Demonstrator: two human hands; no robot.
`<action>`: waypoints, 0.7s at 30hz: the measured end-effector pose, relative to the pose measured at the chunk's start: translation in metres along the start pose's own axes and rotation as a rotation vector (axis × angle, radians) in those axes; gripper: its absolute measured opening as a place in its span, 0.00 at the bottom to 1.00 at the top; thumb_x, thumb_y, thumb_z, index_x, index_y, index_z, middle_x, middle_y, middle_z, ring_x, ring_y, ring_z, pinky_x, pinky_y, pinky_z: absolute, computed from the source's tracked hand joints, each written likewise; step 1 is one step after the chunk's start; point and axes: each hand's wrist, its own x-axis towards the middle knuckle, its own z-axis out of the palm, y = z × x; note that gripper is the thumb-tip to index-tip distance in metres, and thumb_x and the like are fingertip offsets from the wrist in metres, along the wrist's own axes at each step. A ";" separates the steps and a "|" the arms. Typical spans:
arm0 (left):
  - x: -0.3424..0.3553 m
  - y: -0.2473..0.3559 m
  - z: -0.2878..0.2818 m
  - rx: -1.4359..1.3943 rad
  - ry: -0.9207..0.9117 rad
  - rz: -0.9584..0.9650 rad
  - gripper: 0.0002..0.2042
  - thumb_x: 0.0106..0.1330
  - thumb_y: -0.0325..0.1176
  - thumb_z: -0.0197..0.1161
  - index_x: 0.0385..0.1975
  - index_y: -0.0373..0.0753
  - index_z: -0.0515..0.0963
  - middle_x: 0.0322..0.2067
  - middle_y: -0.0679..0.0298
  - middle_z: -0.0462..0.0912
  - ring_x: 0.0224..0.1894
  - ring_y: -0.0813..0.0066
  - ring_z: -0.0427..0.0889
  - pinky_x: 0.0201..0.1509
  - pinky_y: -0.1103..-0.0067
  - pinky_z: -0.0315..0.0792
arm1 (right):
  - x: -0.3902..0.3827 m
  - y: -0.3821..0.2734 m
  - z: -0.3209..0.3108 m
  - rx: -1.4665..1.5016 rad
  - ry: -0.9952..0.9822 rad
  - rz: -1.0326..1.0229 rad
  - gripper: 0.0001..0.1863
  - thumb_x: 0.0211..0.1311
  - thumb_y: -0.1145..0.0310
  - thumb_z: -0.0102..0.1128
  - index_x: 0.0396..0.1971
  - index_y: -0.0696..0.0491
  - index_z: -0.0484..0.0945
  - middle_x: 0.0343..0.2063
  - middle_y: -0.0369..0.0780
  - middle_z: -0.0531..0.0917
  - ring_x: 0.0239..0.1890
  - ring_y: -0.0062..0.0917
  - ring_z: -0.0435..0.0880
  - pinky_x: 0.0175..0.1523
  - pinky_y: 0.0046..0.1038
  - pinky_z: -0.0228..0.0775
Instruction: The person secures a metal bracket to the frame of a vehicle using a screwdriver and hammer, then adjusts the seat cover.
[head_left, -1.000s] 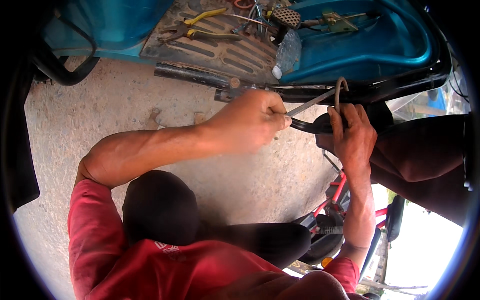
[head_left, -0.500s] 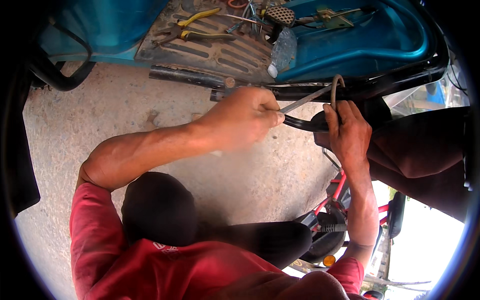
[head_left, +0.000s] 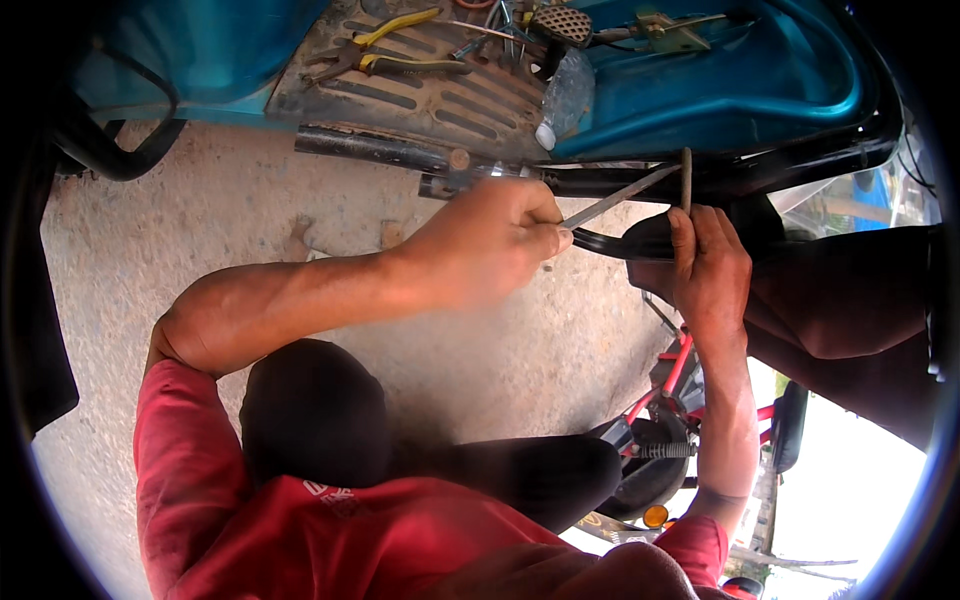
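My left hand [head_left: 490, 245] is closed, thumb and fingertips pinching one end of a thin grey cable-like length [head_left: 625, 195] just below the vehicle's edge. This length slants up to the right, meets a bend near the black frame tube and comes down into my right hand [head_left: 712, 262]. The right fingers are wrapped round that upright part, with the thumb along it. Behind the left fingertips, a black curved tube or hose [head_left: 603, 247] runs toward the right hand. What lies inside the left palm is hidden.
Yellow-handled pliers [head_left: 415, 66] lie on the slotted floor plate [head_left: 465, 125] near a pedal [head_left: 562, 25]. A crumpled clear plastic bottle [head_left: 568, 95] rests beside the blue body panel [head_left: 710, 80]. Along the edge runs a black tube [head_left: 370, 147]. A red-framed motorcycle [head_left: 660, 420] stands lower right.
My right hand has shifted slightly right, taking the upright part of the grey length with it. The bend looks narrower now. My left hand keeps its pinch in nearly the same place.
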 end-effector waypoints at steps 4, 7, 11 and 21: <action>0.003 -0.001 -0.005 -0.028 -0.024 0.002 0.09 0.74 0.31 0.58 0.40 0.31 0.75 0.19 0.67 0.74 0.15 0.84 0.70 0.17 0.80 0.64 | -0.007 0.004 0.014 -0.092 -0.048 0.017 0.10 0.69 0.64 0.60 0.31 0.54 0.78 0.27 0.44 0.80 0.28 0.45 0.82 0.30 0.41 0.74; 0.003 -0.001 -0.006 0.023 -0.021 0.011 0.09 0.74 0.32 0.58 0.40 0.30 0.75 0.18 0.67 0.74 0.15 0.84 0.69 0.18 0.81 0.64 | -0.010 0.003 0.017 -0.034 -0.006 0.037 0.08 0.69 0.65 0.60 0.33 0.54 0.78 0.29 0.45 0.81 0.28 0.46 0.82 0.32 0.42 0.75; 0.007 -0.003 -0.010 0.009 -0.031 0.000 0.10 0.74 0.32 0.58 0.41 0.30 0.75 0.18 0.68 0.74 0.14 0.85 0.68 0.18 0.81 0.64 | -0.010 0.003 0.015 -0.082 -0.004 -0.005 0.08 0.69 0.65 0.60 0.37 0.54 0.80 0.31 0.45 0.83 0.29 0.44 0.84 0.32 0.39 0.76; 0.012 0.005 -0.024 0.030 -0.033 -0.028 0.11 0.74 0.34 0.57 0.43 0.30 0.75 0.13 0.69 0.71 0.10 0.85 0.65 0.13 0.82 0.58 | -0.046 0.021 0.009 0.020 0.152 0.074 0.09 0.64 0.69 0.67 0.42 0.56 0.83 0.33 0.45 0.87 0.32 0.38 0.88 0.35 0.32 0.79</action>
